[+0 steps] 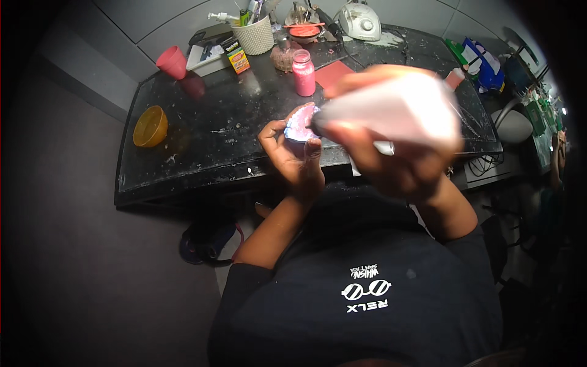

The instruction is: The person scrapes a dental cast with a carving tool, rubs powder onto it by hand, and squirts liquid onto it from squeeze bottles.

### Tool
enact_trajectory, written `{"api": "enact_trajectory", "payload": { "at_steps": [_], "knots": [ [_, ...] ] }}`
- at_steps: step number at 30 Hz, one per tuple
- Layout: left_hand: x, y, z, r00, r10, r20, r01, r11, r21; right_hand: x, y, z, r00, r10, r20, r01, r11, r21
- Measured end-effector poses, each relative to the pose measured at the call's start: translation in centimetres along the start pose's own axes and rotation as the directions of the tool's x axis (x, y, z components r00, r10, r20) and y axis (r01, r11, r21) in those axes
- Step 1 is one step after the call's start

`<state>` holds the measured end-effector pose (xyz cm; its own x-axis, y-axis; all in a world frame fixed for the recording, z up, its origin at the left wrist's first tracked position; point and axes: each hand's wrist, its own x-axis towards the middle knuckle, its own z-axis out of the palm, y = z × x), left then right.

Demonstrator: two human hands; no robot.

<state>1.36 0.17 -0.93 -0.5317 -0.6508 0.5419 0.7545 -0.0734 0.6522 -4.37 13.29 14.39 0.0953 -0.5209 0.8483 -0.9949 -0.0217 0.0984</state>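
Observation:
My left hand (291,160) cradles a small dental cast (298,125), pale blue-white at the edge with pink inside, just over the front of the black workbench. In my right hand (400,165) is a large whitish squeeze bottle (391,110), tipped on its side and blurred. Its dark nozzle points left, at or close to the cast's pink surface; whether they touch I cannot tell. Behind the cast stands an open jar of pink powder (304,78). A pink sheet (335,73) lies beside the jar, partly hidden by my right hand.
On the black workbench (208,147) an amber bowl (150,127) sits at the left. Farther back are a pink cup (172,63), a small yellow-green box (239,61), a woven pot of tools (253,38), a pink dish (304,32) and a white machine (359,23).

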Motion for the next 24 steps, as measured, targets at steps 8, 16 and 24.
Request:
{"api": "enact_trajectory", "payload": {
  "at_steps": [8,16,24],
  "knots": [
    [-0.2,-0.2,-0.2,0.997,0.021,0.071,-0.011,0.990,-0.141,0.5,-0.1,0.3,0.998,0.064,0.002,-0.064,0.998,-0.006],
    [-0.2,-0.5,-0.9,0.998,0.040,0.052,-0.037,0.998,-0.059,1.6,-0.2,0.8,0.980,0.083,-0.182,-0.052,0.984,0.171],
    [-0.3,0.4,0.2,0.999,0.009,0.038,-0.006,0.997,-0.081,1.1,-1.6,0.7,0.852,0.472,-0.228,-0.281,0.778,0.562]
  ]
}}
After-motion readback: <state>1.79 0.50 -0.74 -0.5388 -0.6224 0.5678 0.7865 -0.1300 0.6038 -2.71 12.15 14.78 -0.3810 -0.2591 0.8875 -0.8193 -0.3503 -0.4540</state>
